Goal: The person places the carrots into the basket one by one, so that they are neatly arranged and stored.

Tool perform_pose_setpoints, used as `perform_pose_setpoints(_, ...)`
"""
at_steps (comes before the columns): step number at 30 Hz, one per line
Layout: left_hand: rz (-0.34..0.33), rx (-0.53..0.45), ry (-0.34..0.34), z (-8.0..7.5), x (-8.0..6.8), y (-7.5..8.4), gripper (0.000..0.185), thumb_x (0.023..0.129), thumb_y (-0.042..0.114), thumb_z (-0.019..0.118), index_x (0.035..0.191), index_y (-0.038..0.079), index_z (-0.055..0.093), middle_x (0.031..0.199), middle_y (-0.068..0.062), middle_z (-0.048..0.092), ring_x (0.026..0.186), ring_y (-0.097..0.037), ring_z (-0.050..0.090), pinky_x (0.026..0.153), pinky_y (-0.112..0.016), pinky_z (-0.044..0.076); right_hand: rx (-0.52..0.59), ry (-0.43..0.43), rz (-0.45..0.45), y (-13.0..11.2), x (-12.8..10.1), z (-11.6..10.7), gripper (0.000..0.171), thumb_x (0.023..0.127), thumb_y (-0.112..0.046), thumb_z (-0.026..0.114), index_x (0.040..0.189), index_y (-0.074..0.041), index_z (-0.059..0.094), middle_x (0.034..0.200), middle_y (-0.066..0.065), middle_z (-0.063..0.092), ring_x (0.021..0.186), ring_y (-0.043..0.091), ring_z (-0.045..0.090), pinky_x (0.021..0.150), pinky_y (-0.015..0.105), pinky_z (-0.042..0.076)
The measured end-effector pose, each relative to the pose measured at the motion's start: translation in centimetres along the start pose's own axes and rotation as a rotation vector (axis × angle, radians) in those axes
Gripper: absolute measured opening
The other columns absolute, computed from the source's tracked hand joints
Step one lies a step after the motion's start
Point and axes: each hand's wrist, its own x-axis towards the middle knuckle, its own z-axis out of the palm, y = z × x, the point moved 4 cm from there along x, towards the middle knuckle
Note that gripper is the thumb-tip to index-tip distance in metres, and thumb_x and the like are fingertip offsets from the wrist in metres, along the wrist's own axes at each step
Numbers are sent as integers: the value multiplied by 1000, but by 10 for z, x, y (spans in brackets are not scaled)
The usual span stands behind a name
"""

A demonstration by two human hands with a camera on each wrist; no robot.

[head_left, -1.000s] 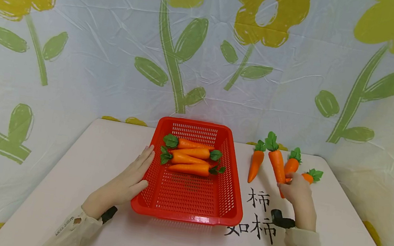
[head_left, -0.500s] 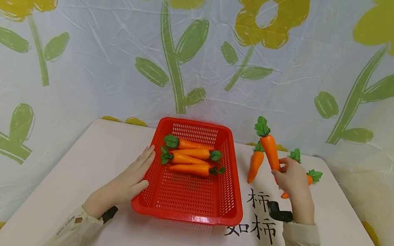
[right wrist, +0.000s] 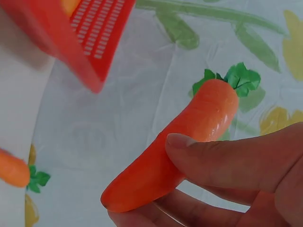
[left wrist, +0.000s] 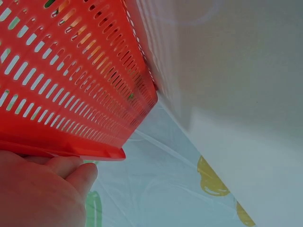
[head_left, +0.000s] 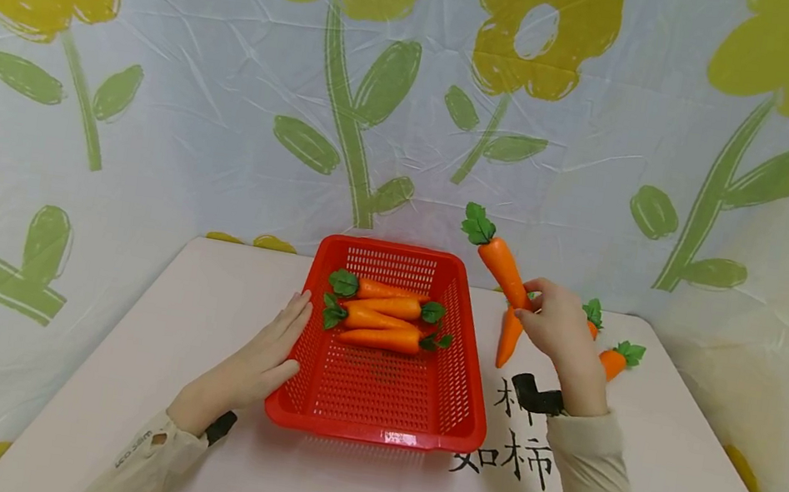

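My right hand (head_left: 564, 333) pinches an orange carrot (head_left: 502, 268) with green leaves near its lower end, holding it in the air right of the red basket (head_left: 368, 434). The right wrist view shows the thumb across the carrot's body and other fingers beneath it. Flat against the basket's left side lies my left hand (head_left: 259, 357), its fingers straight along the rim; the left wrist view shows those fingers touching the rim (left wrist: 71, 153). Several carrots (head_left: 384, 320) lie crosswise in the basket's far half.
Right of the basket a carrot (head_left: 508, 342) lies partly behind the held one. Another carrot (head_left: 613, 363) sits farther right, and a third is mostly hidden by my right hand. Black characters (head_left: 527, 458) mark the tabletop. A flowered cloth (head_left: 223, 171) hangs behind.
My right hand has lifted the carrot off the table at the right and carried it up and leftward to near the basket's right rim. The left hand and basket have stayed in place.
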Motion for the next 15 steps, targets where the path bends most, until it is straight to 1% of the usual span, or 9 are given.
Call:
perform_pose_setpoints(6,-3,-3,0,0,-1,0,74,86,10,44,149,-1,8,158,-9,-4,143,-29,-3,113,-50,11,-19,-38,-44,-25,8,7,40,84,-7,61,123,3,54,101,25,64,77,30,61,62,37,50)
perform_pose_setpoints(11,6,1,1,0,-1,0,74,86,9,45,149,-2,8,158,-10,-4,143,-29,-3,114,-46,8,-14,-83,-87,-45,13,15,39,83,-3,61,121,1,57,98,23,65,74,28,58,58,31,47)
perform_pose_setpoints(15,22,8,8,0,0,1,74,85,9,46,149,-3,9,157,-11,-3,143,-31,-1,115,-42,7,-50,-92,-146,-60,15,22,37,81,0,60,117,0,61,94,20,65,72,27,56,57,29,44)
